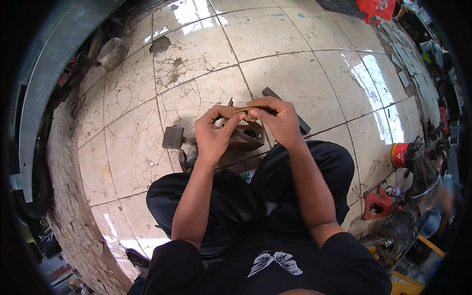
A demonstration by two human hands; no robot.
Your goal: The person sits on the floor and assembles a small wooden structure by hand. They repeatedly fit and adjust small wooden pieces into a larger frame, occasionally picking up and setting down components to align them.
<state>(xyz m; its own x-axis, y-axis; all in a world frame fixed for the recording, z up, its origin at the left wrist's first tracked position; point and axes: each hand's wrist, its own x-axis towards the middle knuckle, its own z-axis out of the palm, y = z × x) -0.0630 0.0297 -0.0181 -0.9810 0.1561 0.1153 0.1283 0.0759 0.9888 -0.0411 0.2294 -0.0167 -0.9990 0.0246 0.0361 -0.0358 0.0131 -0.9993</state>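
My left hand (215, 129) and my right hand (276, 118) meet in front of me above the floor. Between their fingertips they pinch a thin brown strip (242, 109), which looks folded; its material is hard to make out. Right below the hands lies a rusty metal piece with a round hole (254, 133), partly hidden by them. To its left a dark grooved block (173, 137) is joined to a short bar. A dark flat bar (301, 124) lies slantwise on the tiles, just beyond and right of my right hand.
Cracked cream tiles (196, 108) cover the floor. At right stand a red jack stand (375, 202), a red can (400, 155) and greasy machine parts (408, 221). A red bag (376, 9) is at the far right. A grey metal panel (46, 83) curves along the left.
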